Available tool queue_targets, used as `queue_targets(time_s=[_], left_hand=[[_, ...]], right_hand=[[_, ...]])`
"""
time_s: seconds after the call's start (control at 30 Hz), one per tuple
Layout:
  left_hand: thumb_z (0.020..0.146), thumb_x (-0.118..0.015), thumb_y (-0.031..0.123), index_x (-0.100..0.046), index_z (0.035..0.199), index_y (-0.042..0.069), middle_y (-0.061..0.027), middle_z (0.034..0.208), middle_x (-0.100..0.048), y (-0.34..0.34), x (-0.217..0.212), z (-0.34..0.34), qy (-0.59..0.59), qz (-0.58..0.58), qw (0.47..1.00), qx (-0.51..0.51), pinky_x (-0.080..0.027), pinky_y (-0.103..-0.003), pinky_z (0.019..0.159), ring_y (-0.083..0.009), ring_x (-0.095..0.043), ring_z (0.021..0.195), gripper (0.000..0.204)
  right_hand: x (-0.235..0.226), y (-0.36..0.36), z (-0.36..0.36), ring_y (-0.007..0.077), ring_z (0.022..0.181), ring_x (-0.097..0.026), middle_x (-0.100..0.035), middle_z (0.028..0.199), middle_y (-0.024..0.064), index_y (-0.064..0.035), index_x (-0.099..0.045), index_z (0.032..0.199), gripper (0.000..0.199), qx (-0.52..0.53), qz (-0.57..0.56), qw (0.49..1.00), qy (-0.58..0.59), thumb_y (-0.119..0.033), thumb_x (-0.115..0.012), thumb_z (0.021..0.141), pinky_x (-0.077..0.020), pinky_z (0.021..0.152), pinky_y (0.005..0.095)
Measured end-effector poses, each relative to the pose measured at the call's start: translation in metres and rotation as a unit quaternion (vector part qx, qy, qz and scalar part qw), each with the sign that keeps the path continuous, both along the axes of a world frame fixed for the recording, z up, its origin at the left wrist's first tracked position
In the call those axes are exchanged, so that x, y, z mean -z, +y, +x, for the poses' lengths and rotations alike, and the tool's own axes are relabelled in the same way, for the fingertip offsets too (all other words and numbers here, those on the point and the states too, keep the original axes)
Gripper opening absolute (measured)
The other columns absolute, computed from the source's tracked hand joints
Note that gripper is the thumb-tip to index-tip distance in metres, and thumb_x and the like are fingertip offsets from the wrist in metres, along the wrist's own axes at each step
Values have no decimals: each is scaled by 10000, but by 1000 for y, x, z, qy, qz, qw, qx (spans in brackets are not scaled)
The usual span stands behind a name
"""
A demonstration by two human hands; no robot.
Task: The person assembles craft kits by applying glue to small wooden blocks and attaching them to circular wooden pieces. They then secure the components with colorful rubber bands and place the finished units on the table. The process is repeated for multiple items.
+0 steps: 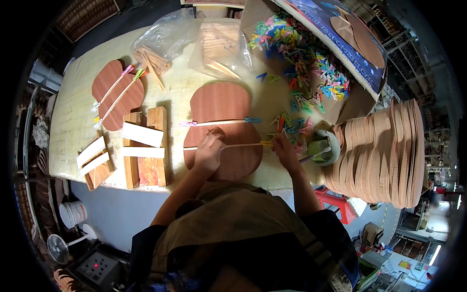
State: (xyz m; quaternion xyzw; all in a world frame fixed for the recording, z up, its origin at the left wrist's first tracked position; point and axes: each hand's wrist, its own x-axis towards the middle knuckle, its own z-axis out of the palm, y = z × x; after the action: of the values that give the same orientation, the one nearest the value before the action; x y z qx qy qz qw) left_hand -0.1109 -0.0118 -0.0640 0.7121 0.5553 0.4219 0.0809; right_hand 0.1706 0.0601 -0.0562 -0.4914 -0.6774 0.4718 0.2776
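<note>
A brown guitar-shaped wooden panel [220, 102] lies flat on the table in front of me. Two thin pale wooden strips cross it: the far strip [219, 123] has a pink clip and a blue clip at its ends, the near strip [242, 145] ends at a yellow clothespin [266, 143]. My left hand [208, 155] presses down on the near strip at the panel's middle. My right hand [284, 151] pinches the yellow clothespin at the panel's right edge.
A finished panel with two clipped strips [116, 95] lies at far left. Wooden blocks with white strips [145, 146] sit beside it. Bags of wooden sticks [160, 46], a cardboard box of coloured clothespins [311, 63], a glue pot with brush [323, 148] and a tall stack of panels [384, 155] surround the work.
</note>
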Motion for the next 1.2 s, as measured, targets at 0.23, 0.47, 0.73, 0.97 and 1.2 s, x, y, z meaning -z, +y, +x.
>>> queue_targets(time_s=[0.23, 0.47, 0.73, 0.97, 1.2], left_hand=[[762, -615, 45, -589, 803, 31, -152, 980, -598, 1, 5, 0, -12, -2, 1000, 2, -461, -425, 833, -350, -573, 927, 50], [735, -630, -1, -600, 791, 15, -166, 978, -610, 2, 7, 0, -29, -5, 1000, 5, -459, -438, 870, -363, -579, 924, 66], [748, -622, 6, -585, 786, 24, -152, 977, -612, -2, 15, -4, -20, -9, 1000, -3, -462, -433, 870, -354, -583, 933, 56], [818, -532, 104, -609, 1025, 39, -158, 1078, -588, -6, 28, -7, -20, -38, 999, 15, -439, -405, 909, -311, -531, 1091, 231], [766, -526, 38, -605, 1005, 17, -182, 989, -617, -7, 45, 4, -75, -30, 996, -30, -449, -437, 843, -353, -573, 981, 252]], right_hand=[[8, 8, 5, 211, 843, -544, -531, 907, 111, -34, -527, 971, 101, -24, 24, 997, -74, -113, -519, 907, -436, 750, 335], [30, 43, 8, 291, 868, -571, -595, 985, 137, -29, -599, 1022, 201, -162, 277, 908, -270, -135, -583, 851, -456, 768, 381], [-42, 94, -122, 89, 694, -566, -622, 761, 6, -30, -671, 961, 268, -23, -6, 996, 86, -211, -736, 773, -459, 626, 241], [-40, 30, -273, 86, 651, -577, -650, 753, 29, -8, -681, 873, 188, -262, -174, 944, 99, -83, -768, 725, -450, 553, 219], [-8, 17, -311, 46, 530, -493, -629, 698, 14, -4, -677, 851, 175, -399, -265, 876, -56, -58, -766, 710, -356, 445, 198]])
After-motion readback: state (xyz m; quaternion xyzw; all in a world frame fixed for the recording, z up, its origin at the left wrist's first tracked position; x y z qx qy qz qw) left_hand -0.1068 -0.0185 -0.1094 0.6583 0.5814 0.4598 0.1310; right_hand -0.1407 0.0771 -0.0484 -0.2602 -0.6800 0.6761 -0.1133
